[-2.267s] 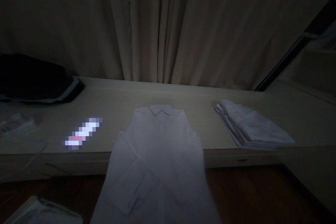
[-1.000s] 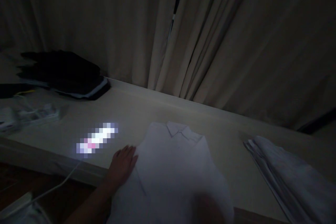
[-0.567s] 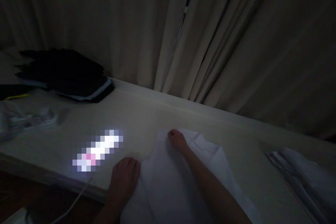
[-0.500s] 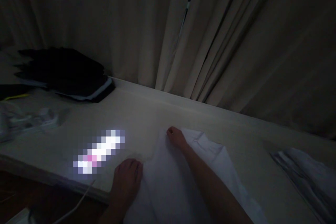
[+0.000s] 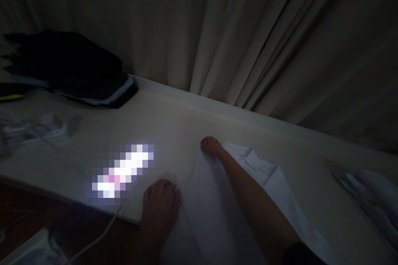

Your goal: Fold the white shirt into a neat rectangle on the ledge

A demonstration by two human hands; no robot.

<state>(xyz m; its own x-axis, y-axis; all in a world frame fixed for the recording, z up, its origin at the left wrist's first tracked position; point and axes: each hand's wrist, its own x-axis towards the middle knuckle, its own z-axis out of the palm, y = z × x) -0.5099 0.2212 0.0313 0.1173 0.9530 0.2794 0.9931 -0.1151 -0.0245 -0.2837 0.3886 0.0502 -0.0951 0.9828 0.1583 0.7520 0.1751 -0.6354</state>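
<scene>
A white piece of cloth (image 5: 205, 207), perhaps a garment, lies spread on the pale tabletop (image 5: 174, 132) and runs out at the bottom of the view. My right hand (image 5: 212, 146) is closed on its far left corner, and the fabric there rises to a peak under the fingers. Nearer to me, my left hand (image 5: 162, 205) has its fingers curled over the cloth's left edge, pinching it. My right forearm crosses above the cloth and hides part of it. Folds show along the cloth's far right side.
A pile of dark folded clothes (image 5: 71, 66) stands at the back left, near a power strip (image 5: 52, 128) with cables. A bright, pixelated screen (image 5: 124, 169) lies left of my hands. Folded pale fabric (image 5: 370, 198) sits at the right. Curtains (image 5: 174, 29) hang behind.
The whole view has shifted slightly. Both hands keep their hold on the cloth, and the corner at my right hand appears drawn up a little more.
</scene>
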